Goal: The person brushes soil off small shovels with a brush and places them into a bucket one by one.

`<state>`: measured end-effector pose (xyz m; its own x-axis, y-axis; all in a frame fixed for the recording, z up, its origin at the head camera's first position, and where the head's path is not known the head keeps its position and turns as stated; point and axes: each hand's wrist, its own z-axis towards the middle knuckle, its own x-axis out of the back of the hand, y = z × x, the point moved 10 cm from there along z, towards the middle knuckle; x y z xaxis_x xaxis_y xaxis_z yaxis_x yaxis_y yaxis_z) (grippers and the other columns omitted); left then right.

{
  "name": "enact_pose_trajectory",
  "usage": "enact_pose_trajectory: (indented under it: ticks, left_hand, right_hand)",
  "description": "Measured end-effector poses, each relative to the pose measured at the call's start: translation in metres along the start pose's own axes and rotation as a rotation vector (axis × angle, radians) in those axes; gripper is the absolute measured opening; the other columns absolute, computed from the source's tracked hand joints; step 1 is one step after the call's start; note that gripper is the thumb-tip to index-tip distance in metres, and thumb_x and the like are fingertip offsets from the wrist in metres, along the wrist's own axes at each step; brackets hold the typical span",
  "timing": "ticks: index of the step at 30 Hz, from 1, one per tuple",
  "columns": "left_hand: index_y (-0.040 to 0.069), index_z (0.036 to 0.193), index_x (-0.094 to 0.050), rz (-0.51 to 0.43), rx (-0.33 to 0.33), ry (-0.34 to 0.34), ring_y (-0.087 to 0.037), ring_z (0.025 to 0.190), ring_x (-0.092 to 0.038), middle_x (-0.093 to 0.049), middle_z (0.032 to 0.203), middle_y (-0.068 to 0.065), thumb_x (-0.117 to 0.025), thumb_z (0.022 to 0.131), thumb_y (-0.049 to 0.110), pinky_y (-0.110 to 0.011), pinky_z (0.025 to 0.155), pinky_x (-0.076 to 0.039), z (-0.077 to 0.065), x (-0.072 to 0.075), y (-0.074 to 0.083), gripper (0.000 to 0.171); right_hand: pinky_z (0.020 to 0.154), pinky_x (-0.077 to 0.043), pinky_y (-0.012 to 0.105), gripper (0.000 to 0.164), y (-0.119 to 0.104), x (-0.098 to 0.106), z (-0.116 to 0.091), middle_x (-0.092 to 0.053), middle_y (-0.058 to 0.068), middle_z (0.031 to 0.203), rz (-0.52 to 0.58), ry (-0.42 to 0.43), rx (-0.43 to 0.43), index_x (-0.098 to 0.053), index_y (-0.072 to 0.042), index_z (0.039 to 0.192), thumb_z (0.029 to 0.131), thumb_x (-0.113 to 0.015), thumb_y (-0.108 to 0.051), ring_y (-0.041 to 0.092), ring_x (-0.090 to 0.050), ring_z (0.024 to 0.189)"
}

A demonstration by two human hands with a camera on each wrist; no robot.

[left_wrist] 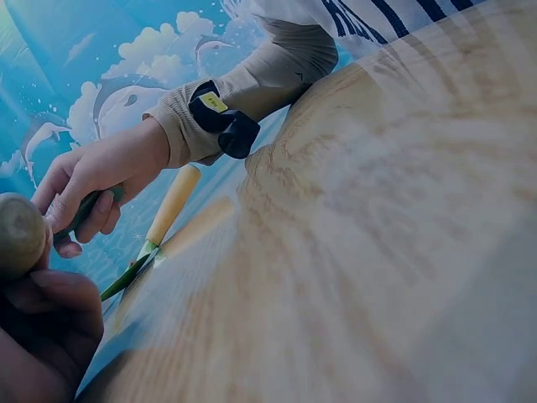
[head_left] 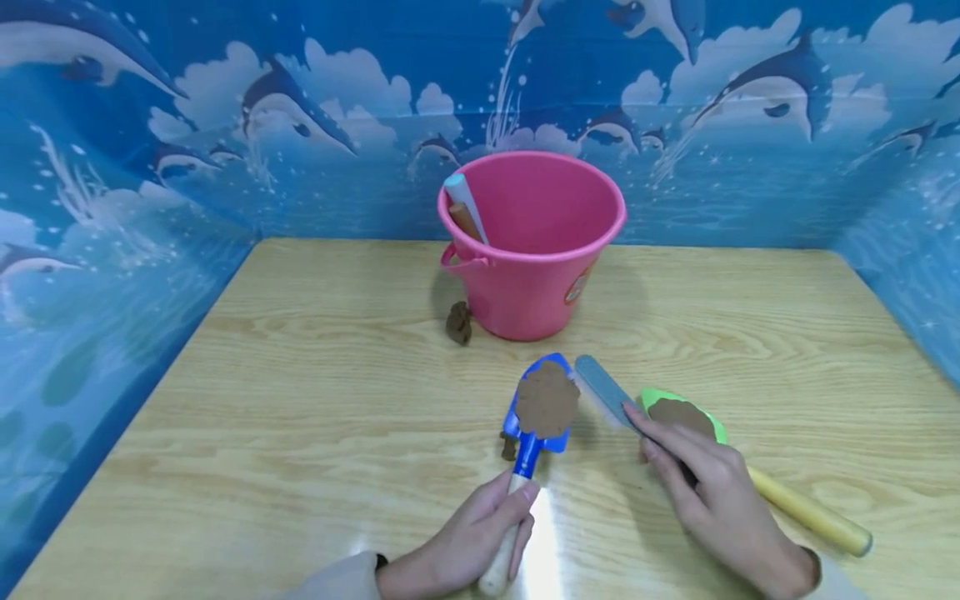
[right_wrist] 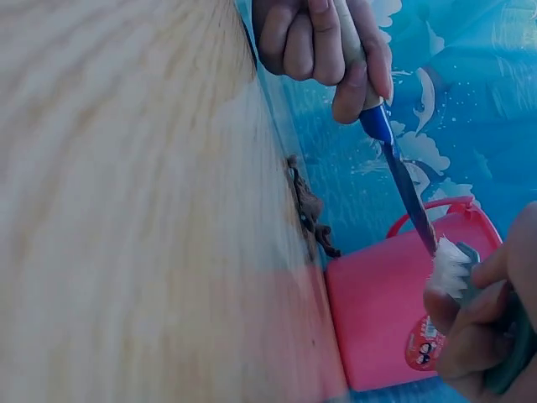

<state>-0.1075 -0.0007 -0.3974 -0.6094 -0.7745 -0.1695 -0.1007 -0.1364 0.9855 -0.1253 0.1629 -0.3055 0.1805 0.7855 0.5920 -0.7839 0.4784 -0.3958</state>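
Observation:
My left hand point(head_left: 480, 529) grips the pale wooden handle of a small blue shovel point(head_left: 527, 454), whose blade points toward the bucket. A flattened brown lump of mud point(head_left: 547, 400) covers most of that blade. In my right hand point(head_left: 716, 492) is a grey-green brush point(head_left: 600, 387), its head close to the right side of the blue blade. White bristles point(right_wrist: 450, 269) show in the right wrist view, facing the shovel's tip. Under and beyond the right hand lies a green shovel point(head_left: 651, 395) with a yellow handle point(head_left: 813, 512), brown mud point(head_left: 678, 414) on its blade.
A pink bucket point(head_left: 525, 304) stands at the back middle, with a light blue handle point(head_left: 461, 196) and a brown handle point(head_left: 465, 221) leaning inside. One brown clod point(head_left: 459, 323) lies at its base, another point(head_left: 509, 447) beside the blue shovel. A dolphin-print sheet point(head_left: 360, 167) surrounds the wooden table point(head_left: 300, 392).

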Motion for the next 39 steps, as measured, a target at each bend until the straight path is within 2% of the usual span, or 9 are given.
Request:
enact_pose_trajectory:
  ticks: [5,10,15,21,24,30,32,37,39]
  left_hand:
    - [-0.013,0.104,-0.039,0.008,-0.008,0.010,-0.002,0.040,-0.043,-0.038,0.053,-0.030,-0.031,0.106,0.020,-0.017,0.035,-0.032,0.001,0.000,0.001,0.034]
    - [-0.011,0.099,-0.039,0.026,0.001,0.034,-0.001,0.039,-0.043,-0.039,0.052,-0.026,-0.032,0.106,0.020,-0.015,0.036,-0.032,0.000,0.001,0.000,0.033]
    - [-0.010,0.104,-0.040,0.025,0.028,0.043,-0.002,0.039,-0.044,-0.041,0.052,-0.015,-0.033,0.106,0.022,-0.015,0.035,-0.033,0.000,0.001,-0.002,0.033]
    - [-0.010,0.111,-0.041,0.030,0.034,0.041,-0.001,0.039,-0.044,-0.042,0.052,-0.006,-0.033,0.106,0.022,-0.015,0.035,-0.033,-0.001,0.001,-0.003,0.033]
    - [-0.010,0.107,-0.040,0.027,0.024,0.035,-0.001,0.038,-0.044,-0.042,0.052,-0.007,-0.033,0.106,0.022,-0.016,0.034,-0.033,-0.001,0.000,-0.001,0.032]
    - [-0.010,0.102,-0.039,0.024,0.011,0.006,-0.001,0.038,-0.044,-0.041,0.051,-0.011,-0.033,0.106,0.022,-0.017,0.034,-0.032,0.001,-0.003,0.000,0.033]
    - [-0.010,0.104,-0.041,0.041,0.010,-0.005,-0.001,0.039,-0.044,-0.042,0.051,-0.010,-0.032,0.106,0.022,-0.016,0.037,-0.032,0.001,-0.004,0.000,0.033]
    - [-0.007,0.106,-0.044,0.086,0.057,-0.026,0.000,0.040,-0.046,-0.044,0.055,0.004,-0.034,0.106,0.025,-0.013,0.039,-0.034,0.000,-0.006,-0.005,0.033]
    - [-0.006,0.101,-0.044,0.105,0.073,-0.028,0.000,0.039,-0.047,-0.044,0.056,0.007,-0.035,0.106,0.025,-0.014,0.037,-0.036,-0.001,-0.006,-0.006,0.033]
  right_hand:
    - [0.064,-0.043,0.011,0.037,0.000,-0.005,-0.002,-0.058,-0.007,0.085,0.035,-0.034,-0.019,-0.059,0.007,0.125,0.103,-0.046,-0.020,0.001,-0.051,0.073]
    - [0.060,-0.040,0.008,0.041,-0.013,-0.011,-0.002,-0.058,-0.005,0.082,0.034,-0.003,0.058,-0.061,0.010,0.121,0.103,-0.044,-0.024,0.000,-0.048,0.071]
    - [0.059,-0.039,0.006,0.037,-0.032,-0.026,-0.005,-0.059,0.000,0.085,0.028,-0.047,0.158,-0.060,0.010,0.122,0.104,-0.043,-0.018,0.001,-0.048,0.070]
    - [0.062,-0.042,0.008,0.038,-0.037,-0.033,-0.006,-0.060,0.003,0.090,0.024,-0.110,0.151,-0.059,0.009,0.124,0.105,-0.040,-0.018,0.005,-0.052,0.074]
    - [0.061,-0.040,0.007,0.037,-0.040,-0.029,-0.001,-0.059,0.002,0.088,0.020,-0.077,0.176,-0.061,0.009,0.121,0.104,-0.042,-0.017,0.003,-0.050,0.072]
    - [0.056,-0.041,0.010,0.033,-0.044,-0.002,0.011,-0.064,0.011,0.086,0.047,0.092,0.248,-0.065,0.013,0.110,0.102,-0.047,-0.014,0.008,-0.053,0.071]
    - [0.056,-0.041,0.010,0.033,-0.044,-0.001,0.010,-0.063,0.010,0.086,0.006,0.058,0.264,-0.066,0.010,0.110,0.103,-0.045,-0.015,0.008,-0.054,0.070]
    - [0.053,-0.044,0.013,0.039,-0.035,-0.016,0.001,-0.060,0.003,0.090,-0.215,-0.157,0.232,-0.068,-0.008,0.119,0.106,-0.035,-0.025,0.007,-0.053,0.065]
    - [0.049,-0.044,0.015,0.041,-0.031,-0.018,-0.002,-0.060,0.003,0.090,-0.269,-0.186,0.208,-0.066,-0.012,0.122,0.106,-0.032,-0.027,0.006,-0.052,0.063]
